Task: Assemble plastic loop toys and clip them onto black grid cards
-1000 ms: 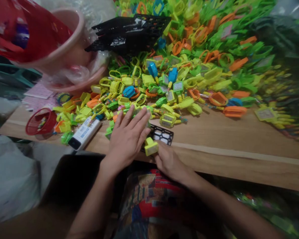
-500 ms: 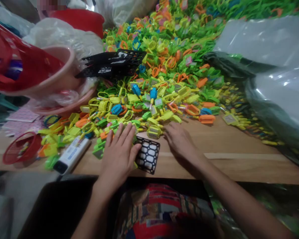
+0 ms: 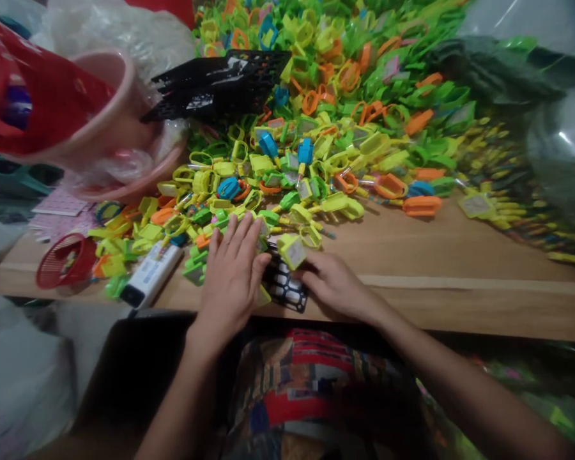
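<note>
My right hand (image 3: 338, 284) pinches a yellow toy watch (image 3: 292, 251) with a pale square face, raised just above the black grid sheet (image 3: 287, 287). White shapes show through the holes of this sheet, which lies near the table's front edge. My left hand (image 3: 234, 265) is flat with its fingers stretched out, its thumb by the sheet's left side. Part of a yellow-green piece (image 3: 263, 296) shows under that palm; the rest of it is hidden. Several green pieces (image 3: 195, 265) lie left of my left hand.
A large heap of colourful toy watches (image 3: 326, 147) covers the table's back. Black lattice sheets (image 3: 220, 86) rest on it beside a pink tub (image 3: 119, 83). At left are a red basket (image 3: 60, 262) and a white device (image 3: 151, 275). Yellow sticks (image 3: 522, 220) lie right.
My right hand has taken hold of the yellow toy watch and brought it over the grid sheet. My left hand stays flat in place. The camera view has tipped downward.
</note>
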Demonstrator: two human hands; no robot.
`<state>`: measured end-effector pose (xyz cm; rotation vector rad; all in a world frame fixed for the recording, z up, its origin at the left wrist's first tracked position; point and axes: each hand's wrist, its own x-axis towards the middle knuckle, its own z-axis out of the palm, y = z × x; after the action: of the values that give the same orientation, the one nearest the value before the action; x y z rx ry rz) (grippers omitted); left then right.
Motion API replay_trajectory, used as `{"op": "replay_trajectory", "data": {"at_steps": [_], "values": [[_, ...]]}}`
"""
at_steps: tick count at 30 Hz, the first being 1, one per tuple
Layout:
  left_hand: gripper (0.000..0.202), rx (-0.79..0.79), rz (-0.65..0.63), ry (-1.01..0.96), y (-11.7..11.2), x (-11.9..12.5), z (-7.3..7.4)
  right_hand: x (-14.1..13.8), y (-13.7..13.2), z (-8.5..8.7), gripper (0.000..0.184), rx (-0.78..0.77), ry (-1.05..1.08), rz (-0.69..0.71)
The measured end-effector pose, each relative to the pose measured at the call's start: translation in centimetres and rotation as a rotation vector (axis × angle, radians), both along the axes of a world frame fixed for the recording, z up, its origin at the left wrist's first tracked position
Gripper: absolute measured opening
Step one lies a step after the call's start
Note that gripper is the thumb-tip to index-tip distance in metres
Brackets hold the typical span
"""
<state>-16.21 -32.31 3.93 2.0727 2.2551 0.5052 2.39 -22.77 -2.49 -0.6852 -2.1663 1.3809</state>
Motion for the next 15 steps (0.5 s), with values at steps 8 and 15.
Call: {"op": "replay_trajectory", "data": {"at_steps": [8,15], "values": [[0.059,-0.007,-0.026,-0.008,-0.1,-0.1,-0.1,-3.3,-2.3,-3.0,0.026,0.200,0.112,-0.003],[0.061,-0.089,-0.010,0.077,0.2,0.2,0.6,-3.9,-2.5,-3.1,0.037,0.287,-0.038,0.165]]}}
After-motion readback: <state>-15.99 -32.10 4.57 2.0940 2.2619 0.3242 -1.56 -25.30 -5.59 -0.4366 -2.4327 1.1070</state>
